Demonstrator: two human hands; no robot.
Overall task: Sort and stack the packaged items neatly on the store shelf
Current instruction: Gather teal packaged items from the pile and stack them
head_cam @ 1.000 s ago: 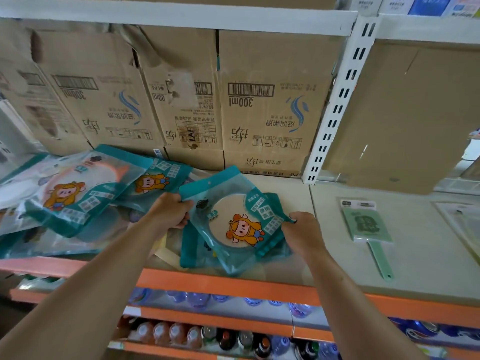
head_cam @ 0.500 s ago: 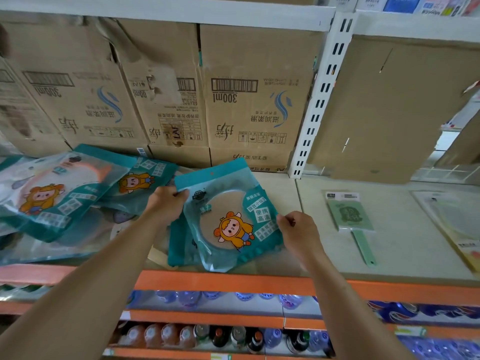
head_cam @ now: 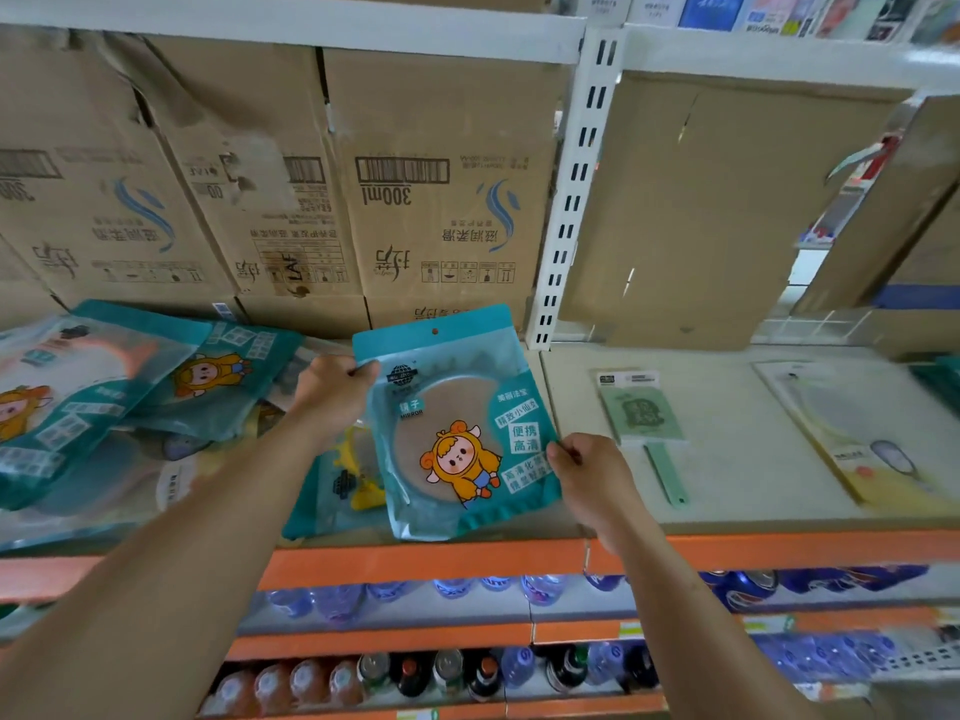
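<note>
While the left hand (head_cam: 332, 392) and right hand (head_cam: 592, 472) pinch opposite edges of the teal plastic mirror pouch (head_cam: 454, 426) above the shelf's (head_cam: 727, 511) front edge, squaring proceeds; lowering it flat onto the pile presumably follows.

cardboard boxes (head_cam: 441, 200) flank a white slotted upright (head_cam: 576, 200).

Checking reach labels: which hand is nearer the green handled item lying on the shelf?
Right. The right hand pinches the mirror pack's right edge, just left of the green handled item. The left hand grips the pack's upper left corner, farther away.
</note>
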